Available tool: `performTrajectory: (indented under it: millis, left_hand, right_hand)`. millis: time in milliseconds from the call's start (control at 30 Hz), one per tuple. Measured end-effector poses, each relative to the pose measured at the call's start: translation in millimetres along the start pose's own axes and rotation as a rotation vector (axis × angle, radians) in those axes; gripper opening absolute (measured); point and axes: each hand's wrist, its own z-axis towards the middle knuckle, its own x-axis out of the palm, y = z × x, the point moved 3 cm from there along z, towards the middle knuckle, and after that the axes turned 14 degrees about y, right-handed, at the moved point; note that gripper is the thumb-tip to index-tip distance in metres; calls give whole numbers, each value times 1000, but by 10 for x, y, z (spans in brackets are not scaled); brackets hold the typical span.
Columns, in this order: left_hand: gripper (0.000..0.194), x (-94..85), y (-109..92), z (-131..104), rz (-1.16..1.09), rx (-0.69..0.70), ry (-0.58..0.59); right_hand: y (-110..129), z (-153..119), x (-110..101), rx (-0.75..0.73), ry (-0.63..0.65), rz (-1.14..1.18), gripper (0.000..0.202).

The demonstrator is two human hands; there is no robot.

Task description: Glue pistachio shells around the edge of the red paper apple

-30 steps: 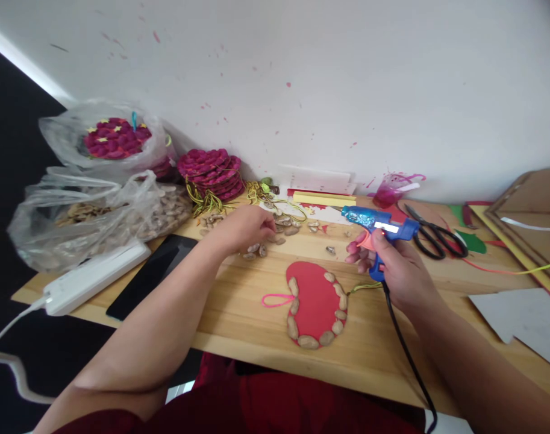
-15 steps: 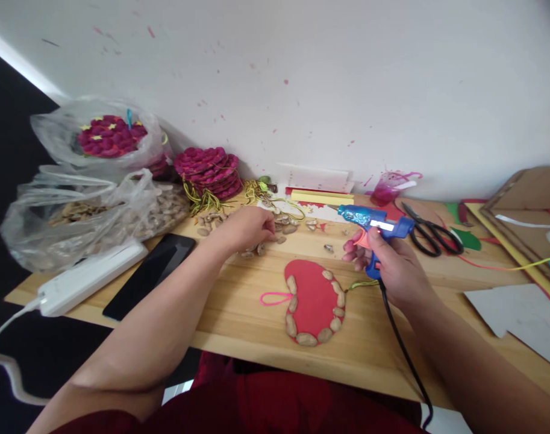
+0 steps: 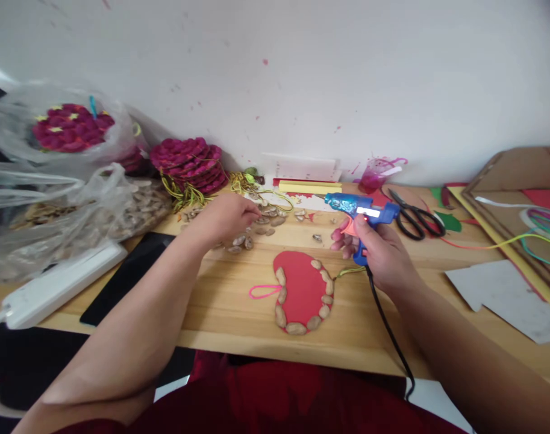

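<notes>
The right hand (image 3: 378, 256) is wrapped around the grip of one blue glue gun (image 3: 358, 211), fingers curled on the trigger side, nozzle pointing left above the wooden table (image 3: 238, 301) — its black cord (image 3: 387, 331) trails off the near edge. The left hand (image 3: 225, 217) reaches across to a loose scatter of shells (image 3: 256, 226) near the back of the table, fingertips bunched down among them; whether it has one pinched, I cannot tell. Between the two hands, just ahead of the body, lies one red heart-shaped cutout (image 3: 302, 286) with a pink loop (image 3: 261, 292) at its left — about ten shells glued round its rim, four up the left edge, roughly six along the bottom and right. Farther right, one pair of black scissors (image 3: 414, 220). At left, two plastic bags (image 3: 62, 205), one white power strip (image 3: 53, 289), one dark phone (image 3: 121, 283), and one stack of magenta discs (image 3: 188, 163).
</notes>
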Motion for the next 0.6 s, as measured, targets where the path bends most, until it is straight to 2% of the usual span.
performTrajectory:
  millis: [100,200,367,600]
  left_hand:
    - [30,-18,7,-12,16,-51,-26]
    - [45,-27,15,-43,1,-58,-11]
    - [32,-35,36,-63,-21,17,-71]
    - [49,-111,61,-110,52,-101,-40]
  right_hand:
    - [3,7,2,-9,3,-9,43]
    - [5,9,7,-10,12,-9,46]
    - [7,9,6,-14,22,-4,47]
    - [-1,-6,0,-2,18,11,42]
